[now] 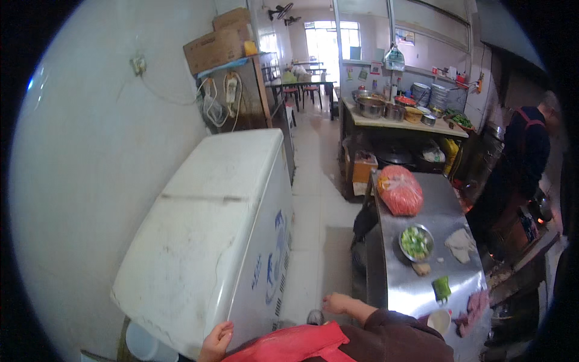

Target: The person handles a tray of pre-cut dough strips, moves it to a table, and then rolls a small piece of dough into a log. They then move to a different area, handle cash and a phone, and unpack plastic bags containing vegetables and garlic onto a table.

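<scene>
My left hand (217, 340) is at the near front corner of a white chest freezer (199, 253), its fingers curled together and nothing visible in them. Whether it touches the freezer is unclear. My right hand (337, 303) hangs over the tiled floor, left of a stainless steel table (396, 289), with its fingers loosely curled and nothing seen in it. On that table are a steel bowl (416, 243) of chopped green vegetables, a green piece (441, 288) that may be pepper, a plastic bag (400, 190) of reddish food and a pale cup (439, 321).
A pinkish cloth (473, 313) and a whitish cloth (460, 244) lie on the steel table. A person (520, 149) stands to its right by the stove. Pots crowd a counter (368, 120) farther back. A tiled aisle (312, 208) runs between freezer and table. White buckets (144, 343) stand at lower left.
</scene>
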### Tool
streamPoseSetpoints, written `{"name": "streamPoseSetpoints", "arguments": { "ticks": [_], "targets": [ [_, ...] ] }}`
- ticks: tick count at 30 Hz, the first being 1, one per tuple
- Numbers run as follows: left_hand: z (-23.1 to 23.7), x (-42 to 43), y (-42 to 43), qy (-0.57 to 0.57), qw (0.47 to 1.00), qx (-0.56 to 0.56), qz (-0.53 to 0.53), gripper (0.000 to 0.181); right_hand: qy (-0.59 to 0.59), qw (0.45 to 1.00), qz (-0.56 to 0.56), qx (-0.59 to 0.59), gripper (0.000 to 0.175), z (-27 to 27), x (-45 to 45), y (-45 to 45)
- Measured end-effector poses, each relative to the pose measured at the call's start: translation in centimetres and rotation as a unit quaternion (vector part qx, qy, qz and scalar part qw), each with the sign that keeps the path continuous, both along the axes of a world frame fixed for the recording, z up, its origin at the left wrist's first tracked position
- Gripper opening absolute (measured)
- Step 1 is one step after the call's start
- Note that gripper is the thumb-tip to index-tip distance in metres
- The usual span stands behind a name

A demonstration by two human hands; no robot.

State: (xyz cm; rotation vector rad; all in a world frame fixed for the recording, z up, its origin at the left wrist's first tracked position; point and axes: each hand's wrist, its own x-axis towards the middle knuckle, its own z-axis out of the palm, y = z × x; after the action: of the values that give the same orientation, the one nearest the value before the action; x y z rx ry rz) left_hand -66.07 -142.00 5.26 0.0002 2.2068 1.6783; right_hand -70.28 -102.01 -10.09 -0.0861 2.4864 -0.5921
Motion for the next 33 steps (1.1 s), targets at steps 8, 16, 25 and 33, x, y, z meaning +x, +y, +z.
{"name": "streamPoseSetpoints", "arguments": {
  "ticks": [8,16,25,33],
  "targets": [
    [3.9,-18.9,8.3,0.053,0.995,-0.053,-0.064,0.035,0.048,0.993,0.093,-0.046,0.043,4.8,-17.4,2.7],
    [2.3,-36.0,15.8,-0.03,0.987,0.105,-0.118,0.035,0.071,0.995,0.047,-0.044,0.042,8.8,-30.8,10.5],
    [4.7,-63.7,27.2,0.04,0.976,0.211,-0.033,0.033,0.131,0.99,-0.055,0.003,0.036,12.0,-48.2,23.0],
    [4.7,-92.8,57.7,-0.072,0.976,0.154,-0.139,0.036,0.206,0.817,-0.104,-0.529,0.031,22.3,-70.7,21.7]
  ]
}}
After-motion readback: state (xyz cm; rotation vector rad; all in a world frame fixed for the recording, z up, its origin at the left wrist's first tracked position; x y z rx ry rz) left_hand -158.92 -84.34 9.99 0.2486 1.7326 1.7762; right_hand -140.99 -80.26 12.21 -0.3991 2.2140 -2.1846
